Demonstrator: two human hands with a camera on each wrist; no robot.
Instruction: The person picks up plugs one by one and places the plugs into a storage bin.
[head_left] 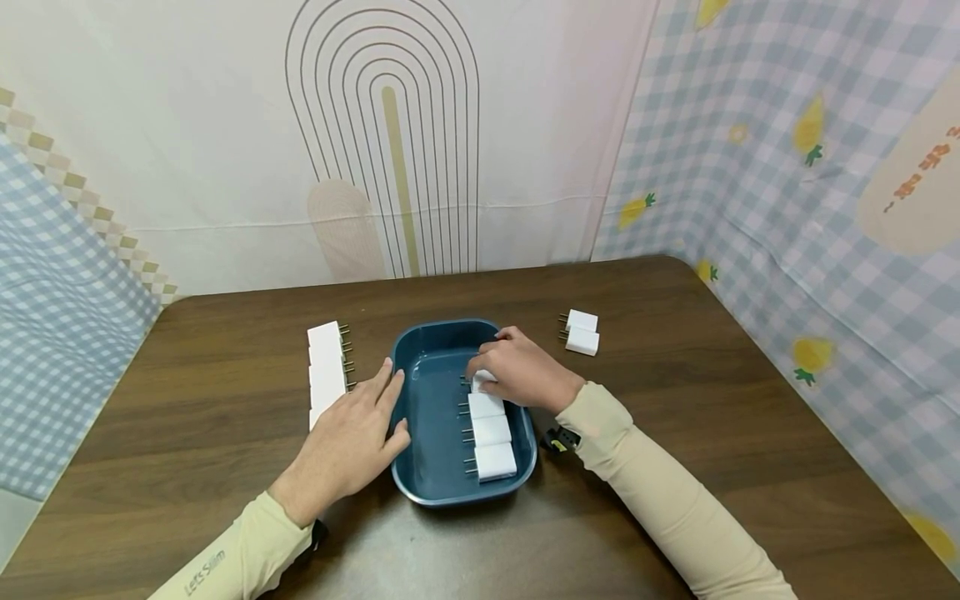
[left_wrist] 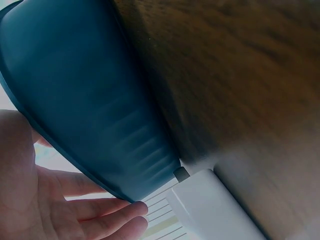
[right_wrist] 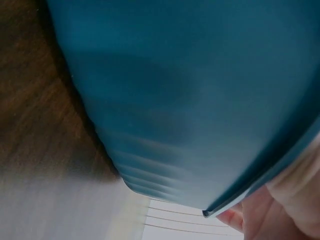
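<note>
A dark blue rectangular tray stands in the middle of the table. Inside it, along the right side, lies a column of white two-pin power adapters, pins pointing left. At the far end of that column my right hand holds a white power adapter with curled fingers, partly covering it. My left hand rests at the tray's left rim, fingers fairly straight, touching the edge. In the left wrist view its fingers lie along the rim, near a white adapter outside the tray.
A row of white adapters lies on the table left of the tray, partly hidden by my left hand. Two more adapters lie at the back right. Patterned cloths hang behind and beside the wooden table.
</note>
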